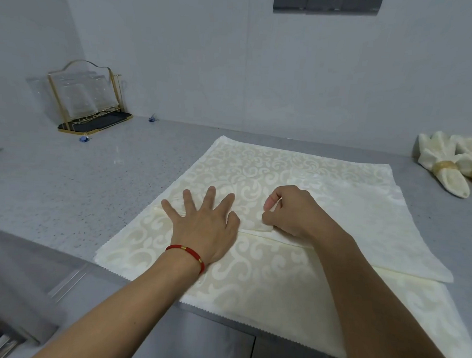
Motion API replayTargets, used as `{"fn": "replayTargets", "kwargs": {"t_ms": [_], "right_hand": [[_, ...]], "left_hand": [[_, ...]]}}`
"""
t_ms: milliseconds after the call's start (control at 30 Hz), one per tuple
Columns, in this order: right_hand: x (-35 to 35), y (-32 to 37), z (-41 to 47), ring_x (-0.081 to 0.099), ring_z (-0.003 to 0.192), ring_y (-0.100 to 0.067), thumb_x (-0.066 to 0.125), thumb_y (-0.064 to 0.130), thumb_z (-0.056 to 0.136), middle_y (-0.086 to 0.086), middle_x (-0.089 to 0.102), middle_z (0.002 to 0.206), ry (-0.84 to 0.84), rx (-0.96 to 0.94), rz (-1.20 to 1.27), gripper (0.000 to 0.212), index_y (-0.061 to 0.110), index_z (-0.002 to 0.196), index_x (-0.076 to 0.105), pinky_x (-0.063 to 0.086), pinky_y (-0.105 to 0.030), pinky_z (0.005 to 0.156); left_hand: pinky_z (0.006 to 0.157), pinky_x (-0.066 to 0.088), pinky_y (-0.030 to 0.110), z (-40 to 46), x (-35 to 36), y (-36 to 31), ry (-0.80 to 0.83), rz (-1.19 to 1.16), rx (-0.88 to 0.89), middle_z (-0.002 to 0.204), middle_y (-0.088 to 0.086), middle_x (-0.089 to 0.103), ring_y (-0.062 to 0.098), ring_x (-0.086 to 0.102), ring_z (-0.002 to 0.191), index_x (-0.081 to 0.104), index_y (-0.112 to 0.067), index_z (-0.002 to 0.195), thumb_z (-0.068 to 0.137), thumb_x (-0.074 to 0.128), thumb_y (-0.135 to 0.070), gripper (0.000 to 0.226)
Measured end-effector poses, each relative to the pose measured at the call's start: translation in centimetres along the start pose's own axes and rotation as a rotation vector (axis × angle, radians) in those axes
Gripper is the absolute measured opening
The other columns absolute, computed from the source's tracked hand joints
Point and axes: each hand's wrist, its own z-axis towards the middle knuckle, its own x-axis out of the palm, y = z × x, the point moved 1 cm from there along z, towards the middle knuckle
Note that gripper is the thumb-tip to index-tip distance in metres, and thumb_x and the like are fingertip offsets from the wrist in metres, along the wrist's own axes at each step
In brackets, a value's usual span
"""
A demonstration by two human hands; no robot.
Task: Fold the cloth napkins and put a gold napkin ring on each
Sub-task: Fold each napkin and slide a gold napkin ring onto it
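A cream napkin with a swirl pattern lies spread on the grey counter, with at least one more napkin beneath it, offset to the right. A narrow fold runs across the top napkin's middle. My left hand presses flat on that fold, fingers spread. My right hand pinches the fold's edge between thumb and curled fingers. At the far right lie two folded napkins, each wearing a gold napkin ring.
A gold-framed rack holding clear glass plates stands on a black tray at the back left by the wall. Two small blue objects lie near it. The counter's front edge runs just below the napkins.
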Motion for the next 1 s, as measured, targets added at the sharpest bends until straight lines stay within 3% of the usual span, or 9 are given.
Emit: {"fn": "replayTargets", "kwargs": {"t_ms": [133,233,333,433,600,733,800,867,1000], "right_hand": [[-0.4,-0.2,-0.2,0.064,0.080,-0.015,0.078,0.033,0.079,0.003,0.064,0.094,0.008,0.012,-0.072,0.022,0.030,0.091,0.061,0.049,-0.032,0.069],[-0.6,0.3,0.0,0.063,0.090,-0.019,0.069,0.044,0.084,0.005,0.065,0.096,-0.200,-0.020,-0.180,0.019,0.030,0.094,0.061,0.048,-0.035,0.076],[0.5,0.6,0.7,0.053,0.124,-0.021,0.053,0.044,0.099,0.003,0.060,0.130,-0.359,-0.231,-0.322,0.035,0.026,0.128,0.061,0.045,-0.038,0.094],[2.1,0.0,2.0,0.013,0.157,-0.024,0.033,0.048,0.108,0.001,0.020,0.170,-0.153,-0.296,-0.436,0.054,0.027,0.158,0.034,0.016,-0.050,0.124],[3.3,-1.1,3.2,-0.006,0.159,-0.018,0.014,0.054,0.108,0.008,0.000,0.173,0.073,-0.152,-0.528,0.061,0.033,0.164,0.008,-0.004,-0.055,0.126],[3.4,-1.3,3.3,-0.008,0.159,-0.017,0.014,0.051,0.109,0.009,-0.002,0.173,0.077,-0.153,-0.522,0.059,0.033,0.165,0.005,-0.005,-0.053,0.126],[3.4,-1.5,3.2,-0.005,0.159,-0.016,0.015,0.045,0.110,0.008,0.001,0.173,0.063,-0.163,-0.485,0.058,0.030,0.165,0.004,-0.005,-0.052,0.127],[3.3,-1.4,3.1,-0.001,0.159,-0.015,0.018,0.039,0.111,0.003,0.002,0.173,0.016,-0.164,-0.399,0.059,0.021,0.165,0.005,-0.001,-0.048,0.128],[1.4,-1.3,2.8,0.035,0.147,-0.028,0.039,0.017,0.104,-0.011,0.041,0.159,-0.346,-0.125,-0.220,0.050,0.007,0.153,0.040,0.024,-0.046,0.122]], "left_hand": [[0.107,0.001,0.080,0.1,0.0,0.0,0.007,0.002,0.006,0.166,-0.006,0.009,0.048,0.003,0.150,0.016,-0.046,0.152,0.097,0.013,-0.052,0.055],[0.107,0.001,0.080,0.1,0.1,-0.1,0.010,0.005,0.012,0.166,-0.005,0.009,0.048,0.002,0.149,0.016,-0.044,0.151,0.097,0.013,-0.051,0.055],[0.107,-0.002,0.080,0.1,0.2,-0.1,0.018,0.001,0.012,0.168,-0.004,0.005,0.049,-0.002,0.150,0.010,-0.044,0.154,0.097,0.012,-0.051,0.057],[0.108,-0.006,0.080,0.0,0.0,-0.2,0.049,0.000,0.013,0.169,-0.004,-0.004,0.049,-0.008,0.151,0.000,-0.046,0.156,0.098,0.010,-0.051,0.059],[0.107,-0.008,0.080,0.5,-0.9,-0.5,0.163,0.153,-0.004,0.169,0.000,-0.005,0.050,-0.010,0.150,0.000,-0.044,0.157,0.099,0.009,-0.051,0.060],[0.115,0.022,0.058,3.5,-3.0,-3.2,0.038,0.167,0.172,0.154,0.010,0.036,0.037,0.023,0.147,0.041,-0.019,0.142,0.099,0.034,-0.034,0.046],[0.088,0.040,0.038,4.4,-2.1,-4.7,-0.132,-0.042,0.346,0.122,0.006,0.058,0.030,0.052,0.118,0.050,-0.013,0.124,0.095,0.042,-0.020,0.030],[0.071,0.035,0.036,4.7,-0.8,-5.1,-0.190,-0.223,0.390,0.103,0.006,0.062,0.028,0.055,0.094,0.050,-0.012,0.118,0.092,0.046,-0.012,0.026],[0.078,0.036,0.036,5.3,0.5,-4.6,-0.198,-0.145,0.413,0.118,0.001,0.058,0.025,0.048,0.100,0.050,-0.018,0.132,0.091,0.041,-0.025,0.042]]}}
